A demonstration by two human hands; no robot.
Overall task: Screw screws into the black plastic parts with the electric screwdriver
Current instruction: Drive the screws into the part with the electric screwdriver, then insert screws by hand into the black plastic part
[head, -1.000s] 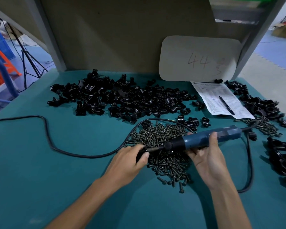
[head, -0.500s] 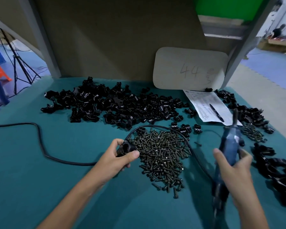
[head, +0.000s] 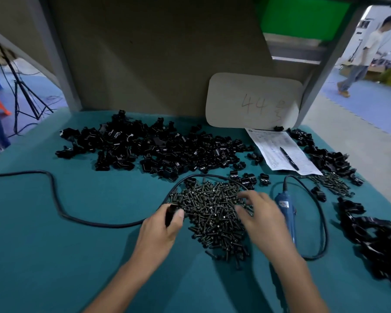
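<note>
Left hand (head: 160, 231) pinches small black plastic part (head: 170, 214) at edge of dark metal screw pile (head: 210, 213). Right hand (head: 261, 220) fingers spread open over pile (blurred). Blue electric screwdriver (head: 286, 211) lies on teal table (head: 77, 256) just beside it.

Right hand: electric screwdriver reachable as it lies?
Likely yes: the electric screwdriver lies uncovered on the mat right beside the right hand, which is open over the screw pile.

Your teal table (head: 54, 256) ends, beyond your left hand (head: 160, 229), at a beige board (head: 156, 64) framed by grey posts (head: 54, 53). Far right of your right hand (head: 260, 220), a person (head: 366, 48) walks on a bright blue floor (head: 370, 105). Far left, a black tripod (head: 23, 86) stands.
</note>
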